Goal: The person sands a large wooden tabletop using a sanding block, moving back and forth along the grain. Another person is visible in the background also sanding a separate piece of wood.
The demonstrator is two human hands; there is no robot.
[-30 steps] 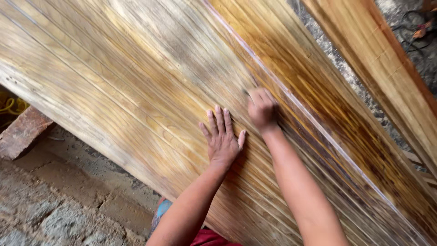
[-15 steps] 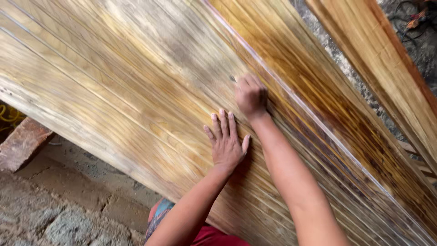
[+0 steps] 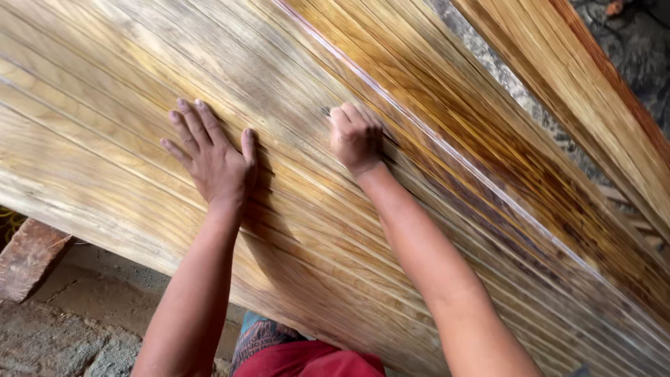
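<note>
1. Grooved wooden panel: matt, ridged, pale yellow grain darkening to amber streaks.
2. Second wooden board: similar, orange-brown.
3. Rough brick, reddish.
4. Coarse stone floor, dusty.

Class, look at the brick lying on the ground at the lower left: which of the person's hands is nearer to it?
Left. The left hand rests flat on the grooved wooden panel, above and right of the brick; the right hand is curled on the panel farther right.

Both hands are lying on the grooved panel, left hand beside right hand; a brick is sitting below-left.
</note>
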